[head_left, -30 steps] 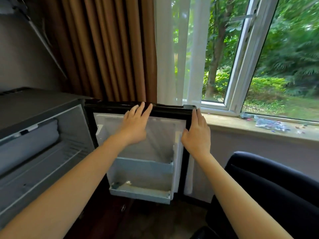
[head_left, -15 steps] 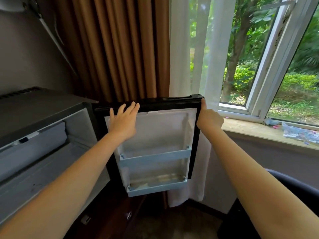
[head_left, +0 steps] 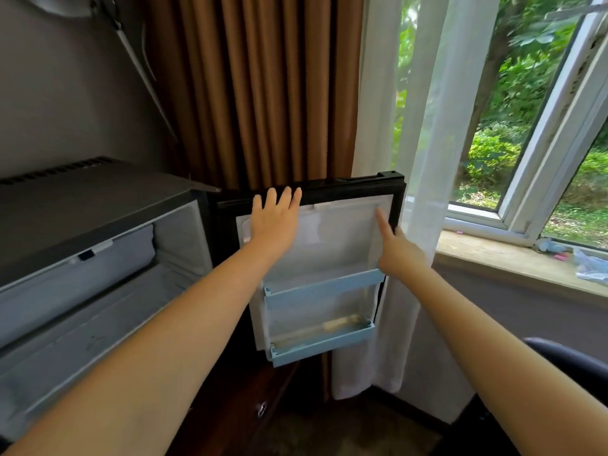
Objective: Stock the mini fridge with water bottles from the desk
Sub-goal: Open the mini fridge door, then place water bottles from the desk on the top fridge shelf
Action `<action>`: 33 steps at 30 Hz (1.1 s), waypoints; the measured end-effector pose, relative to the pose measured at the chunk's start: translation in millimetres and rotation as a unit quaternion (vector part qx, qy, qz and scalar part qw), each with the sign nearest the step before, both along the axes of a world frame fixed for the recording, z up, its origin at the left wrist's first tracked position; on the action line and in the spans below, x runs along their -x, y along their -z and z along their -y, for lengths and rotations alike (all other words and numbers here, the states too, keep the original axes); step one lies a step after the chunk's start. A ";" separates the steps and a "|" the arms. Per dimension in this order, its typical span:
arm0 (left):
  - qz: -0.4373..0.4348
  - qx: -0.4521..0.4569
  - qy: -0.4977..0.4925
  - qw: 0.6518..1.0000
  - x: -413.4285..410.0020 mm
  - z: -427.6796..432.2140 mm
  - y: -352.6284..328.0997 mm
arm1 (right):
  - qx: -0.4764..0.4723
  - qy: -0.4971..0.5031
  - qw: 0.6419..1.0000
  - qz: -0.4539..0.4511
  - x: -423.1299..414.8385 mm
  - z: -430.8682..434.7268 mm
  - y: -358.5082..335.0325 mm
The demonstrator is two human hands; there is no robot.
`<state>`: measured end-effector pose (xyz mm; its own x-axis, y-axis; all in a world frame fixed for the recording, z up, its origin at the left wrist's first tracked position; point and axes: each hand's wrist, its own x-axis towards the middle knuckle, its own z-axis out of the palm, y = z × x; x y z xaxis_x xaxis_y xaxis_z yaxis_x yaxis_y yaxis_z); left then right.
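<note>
The mini fridge [head_left: 82, 205] stands at the left, dark grey, its white inside showing bare shelves. Its door [head_left: 329, 245] is swung wide open, with two pale blue door shelves [head_left: 324, 287] that hold nothing. My left hand [head_left: 274, 222] lies flat on the upper inner face of the door, fingers straight and reaching its black top edge. My right hand [head_left: 396, 248] is near the door's right edge, index finger stretched out onto the white seal, the other fingers curled. No water bottle and no desk are in view.
Brown curtains [head_left: 256, 87] and a white sheer curtain [head_left: 424, 126] hang right behind the door. An open window [head_left: 533, 153] and a stone sill [head_left: 513, 261] with small litter lie to the right. A dark chair [head_left: 566, 366] sits at the lower right.
The door has swung further open toward the curtains. My right hand has let go of the door's top right corner and now points a finger at the seal. My left hand stayed flat.
</note>
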<state>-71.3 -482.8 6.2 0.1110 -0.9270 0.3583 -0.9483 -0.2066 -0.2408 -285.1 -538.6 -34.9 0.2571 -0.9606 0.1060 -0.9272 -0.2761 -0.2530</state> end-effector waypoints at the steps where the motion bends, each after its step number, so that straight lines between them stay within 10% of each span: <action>1: -0.006 -0.010 0.003 1.000 -1.6 -0.4 -0.9 | -0.006 -0.016 1.000 -0.008 -5.9 -8.0 7.2; 21: -0.326 -0.018 -0.007 0.945 -130.9 -287.8 88.3 | -0.161 -0.467 0.869 -0.006 -225.5 -209.4 86.6; 33: -0.364 0.075 -0.286 0.883 -251.9 -551.6 124.5 | -0.195 -0.669 0.717 0.032 -398.4 -398.1 118.1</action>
<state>180.6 68.7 -118.3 0.7968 -0.5936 0.1125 -0.5711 -0.6792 0.4611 113.3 -140.6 -153.1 0.9821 0.1812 -0.0509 0.1180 -0.8035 -0.5835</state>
